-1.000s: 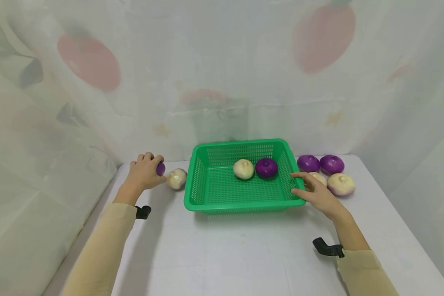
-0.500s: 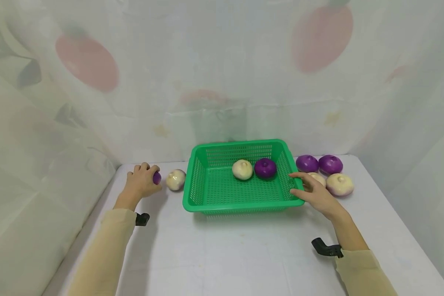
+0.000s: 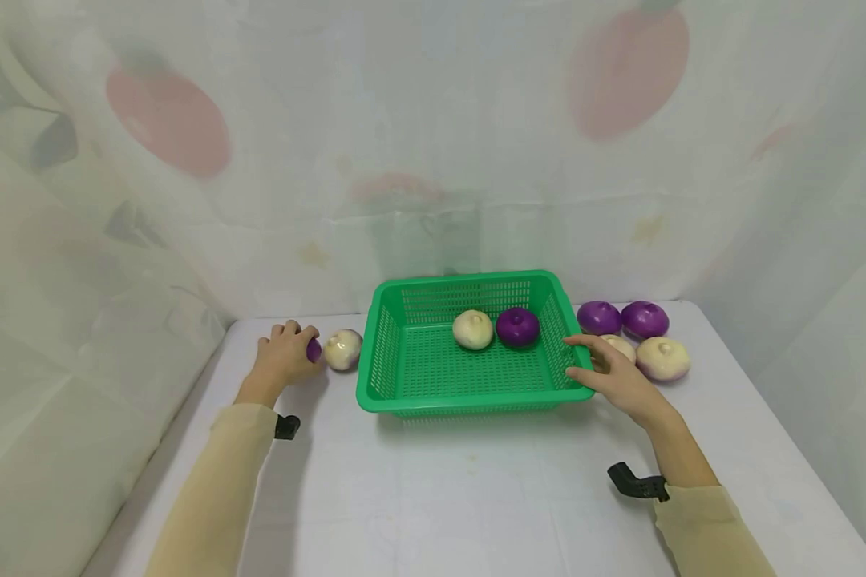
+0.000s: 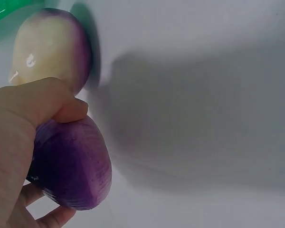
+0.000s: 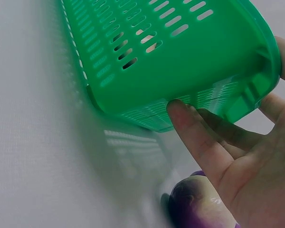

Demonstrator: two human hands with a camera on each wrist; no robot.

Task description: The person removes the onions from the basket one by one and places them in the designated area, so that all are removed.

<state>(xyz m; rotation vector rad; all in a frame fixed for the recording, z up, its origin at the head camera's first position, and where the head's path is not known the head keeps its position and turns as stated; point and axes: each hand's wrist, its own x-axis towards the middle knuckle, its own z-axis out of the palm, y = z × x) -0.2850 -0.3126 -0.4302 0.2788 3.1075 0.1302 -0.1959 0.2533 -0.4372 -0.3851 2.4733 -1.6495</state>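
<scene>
Left hand [image 3: 283,357] curls round a purple onion [image 4: 78,166] (clearer in wrist view than head); right hand [image 3: 624,386] holds the green basket [image 3: 469,401].

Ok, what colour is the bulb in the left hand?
The bulb is purple, clearest in the left wrist view.

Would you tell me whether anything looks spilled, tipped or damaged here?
Nothing stands out: the green basket sits upright, the white bulb and purple bulb inside look whole, and no spill shows on the table.
</scene>
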